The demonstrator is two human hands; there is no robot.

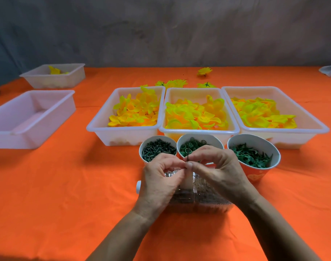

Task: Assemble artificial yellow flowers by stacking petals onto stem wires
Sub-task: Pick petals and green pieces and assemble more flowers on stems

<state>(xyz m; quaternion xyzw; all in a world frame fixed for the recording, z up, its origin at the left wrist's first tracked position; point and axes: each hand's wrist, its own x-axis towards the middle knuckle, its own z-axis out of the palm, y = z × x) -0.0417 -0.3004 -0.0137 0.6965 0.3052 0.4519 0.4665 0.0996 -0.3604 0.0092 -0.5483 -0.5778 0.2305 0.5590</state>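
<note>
Hands, left point(160, 178) and right point(215, 166), pinch stem wire point(187, 156) upright, ring fitted; next move requires a petal point(134, 112).

An orange cloth point(66, 185), matt and faintly creased, is covering the table. The white trays point(123, 136) are looking like smooth, translucent plastic with a soft sheen. The yellow petals point(136, 112) are showing as thin, matt fabric. The paper cups point(234, 146) are looking smooth inside. A clear container point(202, 202) under the hands is gleaming like glossy plastic.
</note>
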